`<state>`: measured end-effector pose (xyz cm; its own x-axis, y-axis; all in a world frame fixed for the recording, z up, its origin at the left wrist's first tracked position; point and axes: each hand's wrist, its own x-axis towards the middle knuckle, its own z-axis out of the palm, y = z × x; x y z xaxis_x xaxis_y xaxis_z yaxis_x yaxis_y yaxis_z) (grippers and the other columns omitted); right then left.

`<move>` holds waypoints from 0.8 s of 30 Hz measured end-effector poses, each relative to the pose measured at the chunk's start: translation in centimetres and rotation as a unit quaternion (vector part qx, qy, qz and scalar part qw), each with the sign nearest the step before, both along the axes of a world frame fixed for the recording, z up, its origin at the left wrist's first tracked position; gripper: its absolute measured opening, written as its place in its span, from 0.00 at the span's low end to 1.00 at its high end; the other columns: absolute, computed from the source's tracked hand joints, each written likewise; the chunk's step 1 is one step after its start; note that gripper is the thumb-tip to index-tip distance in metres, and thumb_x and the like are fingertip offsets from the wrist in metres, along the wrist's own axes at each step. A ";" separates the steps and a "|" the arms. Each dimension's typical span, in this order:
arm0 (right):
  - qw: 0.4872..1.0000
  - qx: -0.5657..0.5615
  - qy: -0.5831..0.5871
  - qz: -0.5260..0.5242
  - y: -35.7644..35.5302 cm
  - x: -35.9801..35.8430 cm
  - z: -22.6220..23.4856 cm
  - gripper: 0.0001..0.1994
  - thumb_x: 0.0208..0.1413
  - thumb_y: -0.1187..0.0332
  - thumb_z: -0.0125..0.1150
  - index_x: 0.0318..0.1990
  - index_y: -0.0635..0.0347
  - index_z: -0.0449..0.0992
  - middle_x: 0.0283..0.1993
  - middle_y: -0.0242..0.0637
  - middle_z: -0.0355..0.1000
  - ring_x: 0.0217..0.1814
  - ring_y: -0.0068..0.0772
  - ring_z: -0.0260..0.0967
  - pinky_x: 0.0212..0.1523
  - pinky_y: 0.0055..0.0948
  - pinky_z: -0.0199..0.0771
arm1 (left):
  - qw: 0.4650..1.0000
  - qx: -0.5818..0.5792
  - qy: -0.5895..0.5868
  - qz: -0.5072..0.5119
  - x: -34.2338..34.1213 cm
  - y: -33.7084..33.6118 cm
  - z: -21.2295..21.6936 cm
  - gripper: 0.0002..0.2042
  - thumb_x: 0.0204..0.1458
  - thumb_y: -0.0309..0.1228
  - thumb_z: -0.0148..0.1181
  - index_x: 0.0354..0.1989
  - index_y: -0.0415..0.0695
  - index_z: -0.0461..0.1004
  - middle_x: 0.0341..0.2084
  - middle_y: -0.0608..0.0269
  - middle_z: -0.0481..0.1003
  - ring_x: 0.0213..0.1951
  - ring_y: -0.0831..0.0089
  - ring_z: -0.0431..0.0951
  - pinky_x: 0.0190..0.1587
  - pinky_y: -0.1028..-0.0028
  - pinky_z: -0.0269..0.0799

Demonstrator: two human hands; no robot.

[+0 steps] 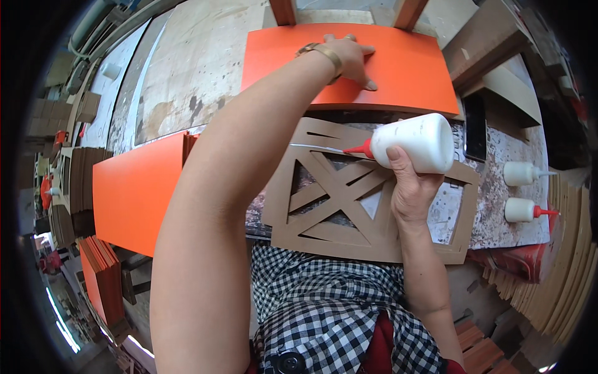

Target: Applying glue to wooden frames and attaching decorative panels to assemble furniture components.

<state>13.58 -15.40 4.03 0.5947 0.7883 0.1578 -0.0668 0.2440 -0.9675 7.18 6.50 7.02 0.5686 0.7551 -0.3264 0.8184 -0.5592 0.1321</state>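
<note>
A: Going from the left, what comes first?

B: A stack of orange panels [137, 196], then the left arm, reaching long and diagonal to the orange board [411, 71] on the far side of the tabletop [187, 81]. The left hand [350, 59] lies palm down on it, fingers spread (a gold-coloured band [337, 62] circles that wrist).

A: How would that board handle?

B: Stiff and fairly heavy, I'd judge, with a smooth, perhaps slippery face; better taken by 2 opposite edges.

A: And nearer the body?

B: The brown cut-out panel [339, 201], flat and probably light. Its narrow strips look easy to snap, so I'd hold the wide outer frame.

A: What's above it?

B: The white bottle [414, 143], tipped nearly level, its red nozzle [358, 148] pointing left at the end of a thin whitish line. It looks light and squeezable; the middle of its body suits a grip. The right hand [414, 187] wraps it from below, thumb on the near side, forearm rising from the lower edge.

A: Farther right?

B: A dark phone [475, 134], then 2 more bottles [519, 173].
</note>
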 end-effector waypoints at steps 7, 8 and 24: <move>0.995 -0.008 -0.059 -0.077 -3.2 6.6 -0.3 0.20 0.45 0.75 0.65 0.47 0.66 0.68 0.41 0.42 0.73 0.38 0.32 0.73 0.41 0.24 0.73 | 1.000 0.002 -0.018 -0.016 -0.5 1.0 -1.1 0.42 0.36 0.59 0.62 0.63 0.65 0.55 0.65 0.60 0.48 0.62 0.50 0.52 0.61 0.52 0.55; 0.995 -0.006 -0.057 -0.083 -3.6 7.6 -0.3 0.21 0.45 0.77 0.64 0.49 0.66 0.67 0.42 0.41 0.72 0.40 0.32 0.72 0.43 0.25 0.72 | 1.000 0.006 -0.019 -0.021 -0.8 1.0 -1.0 0.42 0.36 0.59 0.62 0.63 0.65 0.55 0.65 0.60 0.48 0.62 0.50 0.52 0.61 0.52 0.55; 0.964 0.054 -0.044 -0.259 -9.8 19.3 0.1 0.21 0.45 0.76 0.64 0.48 0.67 0.67 0.43 0.42 0.71 0.39 0.33 0.71 0.41 0.23 0.72 | 0.998 -0.038 -0.051 -0.019 -0.7 1.7 -1.4 0.42 0.36 0.54 0.67 0.63 0.61 0.56 0.65 0.58 0.48 0.65 0.54 0.48 0.63 0.57 0.52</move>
<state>32.90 -25.15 4.18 0.8844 0.3665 0.2889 0.1710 0.3215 -0.9313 6.53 8.16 5.58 0.6297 0.7077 -0.3204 0.7768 -0.5750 0.2568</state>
